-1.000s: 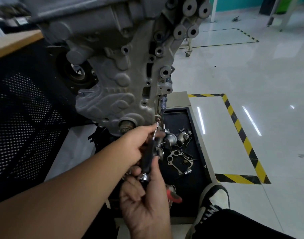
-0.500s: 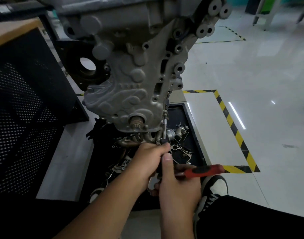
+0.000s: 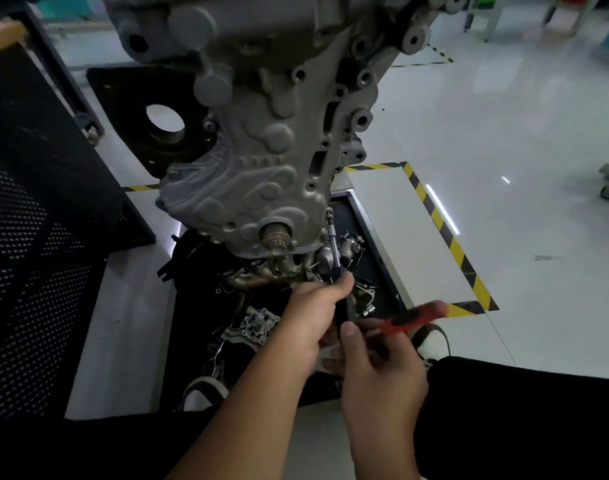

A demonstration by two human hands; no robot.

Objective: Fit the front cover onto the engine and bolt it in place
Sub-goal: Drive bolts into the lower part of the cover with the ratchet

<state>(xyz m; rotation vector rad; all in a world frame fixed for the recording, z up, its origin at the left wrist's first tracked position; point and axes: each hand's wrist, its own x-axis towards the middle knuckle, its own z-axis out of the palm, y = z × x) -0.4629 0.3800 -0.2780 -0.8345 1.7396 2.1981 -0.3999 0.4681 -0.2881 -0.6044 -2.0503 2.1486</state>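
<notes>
The grey cast front cover (image 3: 261, 161) sits against the hanging engine, with the crank stub (image 3: 276, 237) poking out at its bottom. A thin extension bar (image 3: 333, 244) runs up from my hands to the cover's lower right edge. My left hand (image 3: 313, 313) is closed around the bar's dark lower part. My right hand (image 3: 375, 365) grips the ratchet just below it, and the ratchet's red-and-black handle (image 3: 414, 317) sticks out to the right, blurred. The bolt itself is hidden.
A black floor tray (image 3: 372, 230) under the engine holds several loose metal parts and a gasket. A black perforated panel (image 3: 29, 271) stands at the left. Yellow-black tape (image 3: 438, 220) marks the white floor at the right. My shoes and dark trouser leg are at the bottom.
The view has tilted and moved closer under the engine. The ratchet's red handle has swung out to the right. Both hands keep their grip on the tool.
</notes>
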